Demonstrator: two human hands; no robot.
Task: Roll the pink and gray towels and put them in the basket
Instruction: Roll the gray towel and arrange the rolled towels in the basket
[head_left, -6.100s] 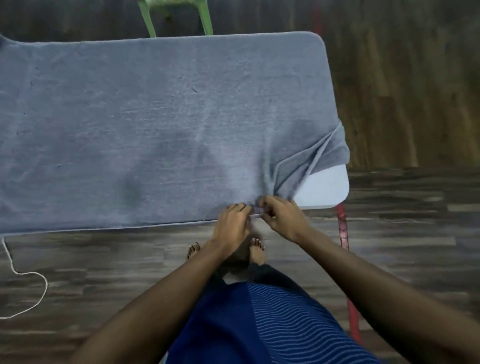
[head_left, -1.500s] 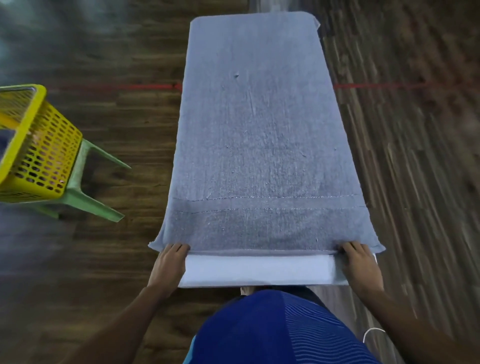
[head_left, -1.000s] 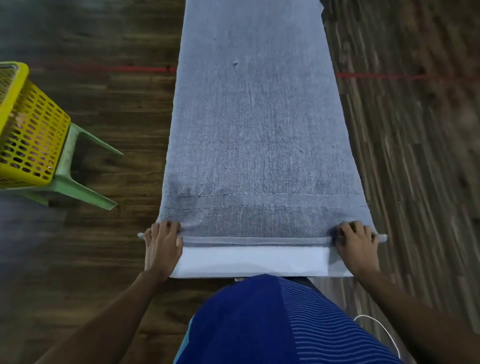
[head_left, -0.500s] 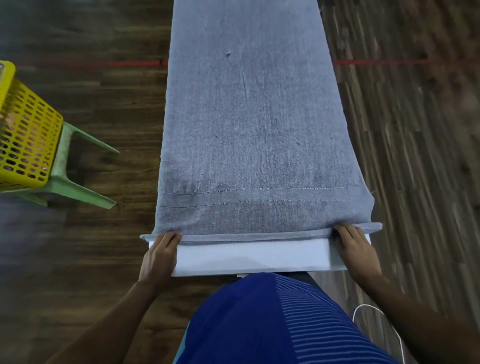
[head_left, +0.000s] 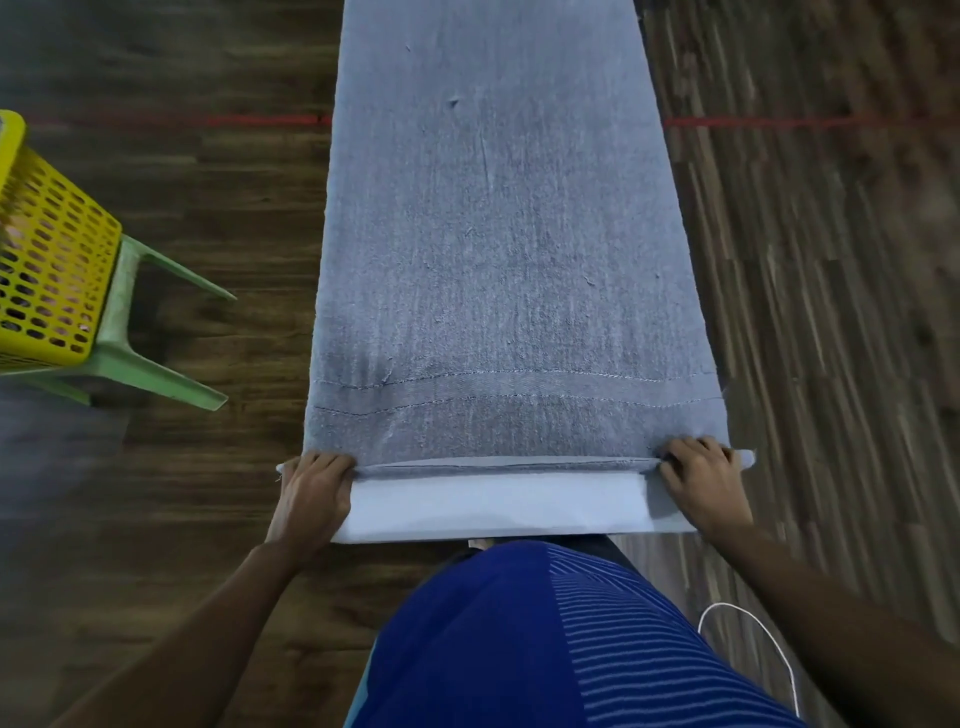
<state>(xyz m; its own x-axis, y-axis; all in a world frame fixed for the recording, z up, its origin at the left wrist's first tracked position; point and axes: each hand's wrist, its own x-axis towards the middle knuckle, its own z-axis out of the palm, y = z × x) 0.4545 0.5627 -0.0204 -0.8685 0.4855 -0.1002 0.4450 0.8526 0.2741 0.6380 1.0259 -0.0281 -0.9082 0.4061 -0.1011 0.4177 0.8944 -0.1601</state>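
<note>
The gray towel (head_left: 498, 249) lies lengthwise over the white table (head_left: 498, 504), running away from me. Its near hem is turned over into a narrow first fold. My left hand (head_left: 314, 493) grips the fold's left end, fingers curled on the cloth. At the fold's right end, my right hand (head_left: 701, 480) does the same. The yellow basket (head_left: 49, 270) sits at the far left on a green stool (head_left: 140, 332); something pinkish shows faintly through its holes. No pink towel is plainly visible.
Dark wooden floor surrounds the table on both sides. A red line (head_left: 208, 120) crosses the floor behind the table. A white cord (head_left: 753, 644) loops on the floor at my lower right. My blue striped clothing fills the bottom centre.
I moved from the table's long side to its short end. Over the last second both hands turned the towel's near hem over, and the fold has crept slightly away from me.
</note>
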